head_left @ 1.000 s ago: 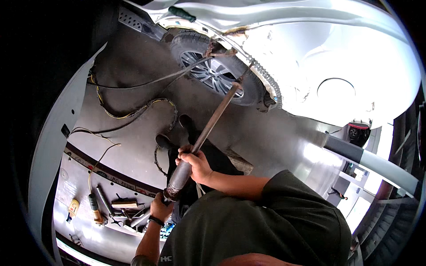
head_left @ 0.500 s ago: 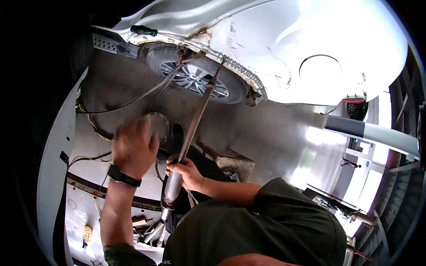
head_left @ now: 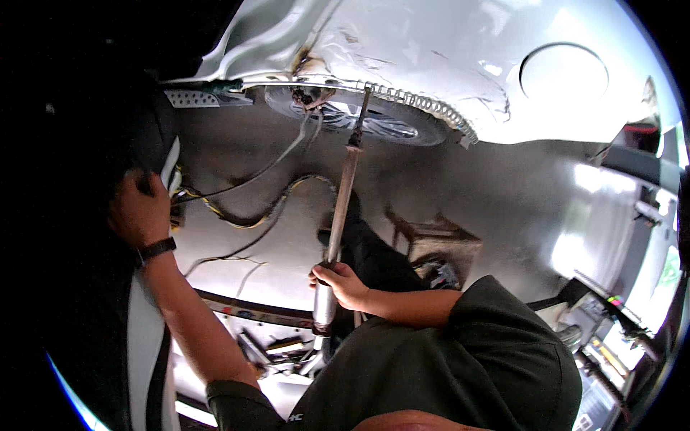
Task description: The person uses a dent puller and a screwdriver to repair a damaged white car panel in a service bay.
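Observation:
My right hand is closed around the cylindrical weight of a slide hammer, low on its long shaft. The hammer's far tip meets a wavy wire fixed along the lower edge of the white car body panel. A thin rod with a dark handle lies along that same edge, left of the hammer's tip. My left hand, with a black wristband, is raised at the far left against a dark part beside a white edge; its fingers look bent, but shadow and blur hide what they touch.
Behind the panel edge is a wheel. Cables hang loose from the left. A small wooden stool stands on the floor to the right. Several tools lie on a white surface below, near my body.
My left hand has moved left, from the space near the cables to the dark part. My right hand still grips the slide hammer. The whole view has shifted.

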A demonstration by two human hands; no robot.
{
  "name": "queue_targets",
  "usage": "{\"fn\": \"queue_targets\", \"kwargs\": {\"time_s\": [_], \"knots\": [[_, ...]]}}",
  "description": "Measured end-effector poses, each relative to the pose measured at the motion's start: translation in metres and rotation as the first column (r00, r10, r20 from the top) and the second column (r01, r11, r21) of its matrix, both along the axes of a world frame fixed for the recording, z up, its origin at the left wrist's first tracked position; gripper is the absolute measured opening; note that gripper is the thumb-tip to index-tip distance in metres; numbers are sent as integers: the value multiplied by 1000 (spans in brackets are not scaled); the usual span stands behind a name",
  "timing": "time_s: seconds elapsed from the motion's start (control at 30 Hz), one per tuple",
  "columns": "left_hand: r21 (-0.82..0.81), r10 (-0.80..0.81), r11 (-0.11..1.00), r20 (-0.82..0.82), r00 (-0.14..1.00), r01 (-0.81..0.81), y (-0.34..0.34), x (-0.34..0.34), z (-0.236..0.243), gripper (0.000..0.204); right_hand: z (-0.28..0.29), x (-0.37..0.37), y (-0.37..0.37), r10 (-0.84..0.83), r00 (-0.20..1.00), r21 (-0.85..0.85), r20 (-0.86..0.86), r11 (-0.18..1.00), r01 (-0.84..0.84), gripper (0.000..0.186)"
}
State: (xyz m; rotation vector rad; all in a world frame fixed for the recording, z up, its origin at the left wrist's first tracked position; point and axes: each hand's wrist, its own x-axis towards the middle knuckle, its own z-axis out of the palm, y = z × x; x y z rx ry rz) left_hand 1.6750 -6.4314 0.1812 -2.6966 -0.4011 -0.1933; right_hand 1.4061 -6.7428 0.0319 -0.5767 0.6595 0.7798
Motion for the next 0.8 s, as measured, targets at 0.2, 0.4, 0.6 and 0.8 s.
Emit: {"fn": "queue_targets", "kwargs": {"time_s": [0.2, 0.4, 0.6, 0.8], "knots": [[-45, 278, 953, -263, 924, -300, -6, 16, 12, 43, 3, 6, 7, 29, 998, 10, 50, 1000, -29, 42], [-877, -151, 478, -27, 988, 49, -21, 99, -60, 49, 4, 11, 20, 4, 996, 130, 94, 991, -16, 36], [-861, 108, -226, -487, 867, -456, -59, 196, -143, 51, 2, 23, 52, -90, 993, 92, 76, 992, 82, 34], [-802, 145, -508, -441, 886, -316, -49, 197, -152, 22, 2, 42, 93, -180, 980, 105, 88, 980, 171, 33]]}}
